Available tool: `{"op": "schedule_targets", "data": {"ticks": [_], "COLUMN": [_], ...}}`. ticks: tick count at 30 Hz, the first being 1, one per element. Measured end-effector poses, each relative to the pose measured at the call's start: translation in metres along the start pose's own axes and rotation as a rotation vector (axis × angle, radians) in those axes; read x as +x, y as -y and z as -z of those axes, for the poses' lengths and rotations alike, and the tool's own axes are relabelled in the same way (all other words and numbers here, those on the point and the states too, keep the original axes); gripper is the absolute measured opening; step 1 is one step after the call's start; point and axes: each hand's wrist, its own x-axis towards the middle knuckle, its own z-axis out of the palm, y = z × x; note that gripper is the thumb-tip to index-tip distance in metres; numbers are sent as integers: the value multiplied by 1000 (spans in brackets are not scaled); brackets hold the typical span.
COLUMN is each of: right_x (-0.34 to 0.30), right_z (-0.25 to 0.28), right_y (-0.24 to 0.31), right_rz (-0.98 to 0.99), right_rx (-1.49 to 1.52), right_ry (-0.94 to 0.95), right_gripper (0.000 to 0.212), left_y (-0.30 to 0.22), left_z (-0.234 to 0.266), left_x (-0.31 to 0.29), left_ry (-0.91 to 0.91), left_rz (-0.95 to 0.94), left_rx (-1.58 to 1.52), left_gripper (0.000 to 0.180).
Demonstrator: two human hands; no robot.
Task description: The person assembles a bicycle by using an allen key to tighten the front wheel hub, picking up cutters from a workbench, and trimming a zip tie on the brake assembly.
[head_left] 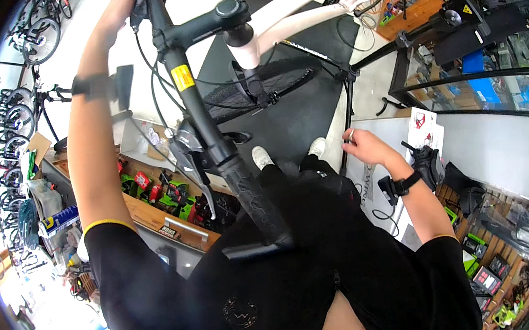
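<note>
A black bicycle handlebar [186, 99] runs from the upper edge down toward my chest, with a ribbed grip [252, 196], a brake lever [207, 191] and a yellow label on it. Up at its far end is my left hand [121, 13], closed at the bar; the frame's edge cuts off its fingertips. The white bicycle frame [308, 0] is off to the right of the stem [212, 24], and a wheel [281, 85] shows below it. My right hand [367, 145] is apart from the handlebar, beside the stand's black pole [348, 110]. Its fingers are curled; what they hold, if anything, is too small to tell.
The repair stand's arm [388, 46] reaches toward the frame at the right. A wooden-edged display counter [183, 226] with boxed parts stands at the left. Glass shelves [483, 81] and a slatted display [503, 255] line the right. Several bikes [15, 121] stand far left.
</note>
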Motion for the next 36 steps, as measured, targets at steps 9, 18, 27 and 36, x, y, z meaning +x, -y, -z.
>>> {"op": "schedule_targets", "data": {"ticks": [9,18,27,36], "right_x": [44,80,91,94], "right_z": [21,67,107,116], "right_y": [-61,-123,-171,-194], "right_rz": [-59,181,214,208], "right_rx": [273,188,154,186], "right_ry": [3,-37,45,-18], "right_gripper": [17,21,20,24], "left_y": [143,104,-124,-162], "left_z": [-39,-173,-6,7], "left_x": [-159,-360,-339,-99], "left_ry": [-475,-399,-780,-228], "left_rz": [279,408,427,564], "left_rx": [-172,-449,-55,338], "left_gripper": [54,25,34,87]}}
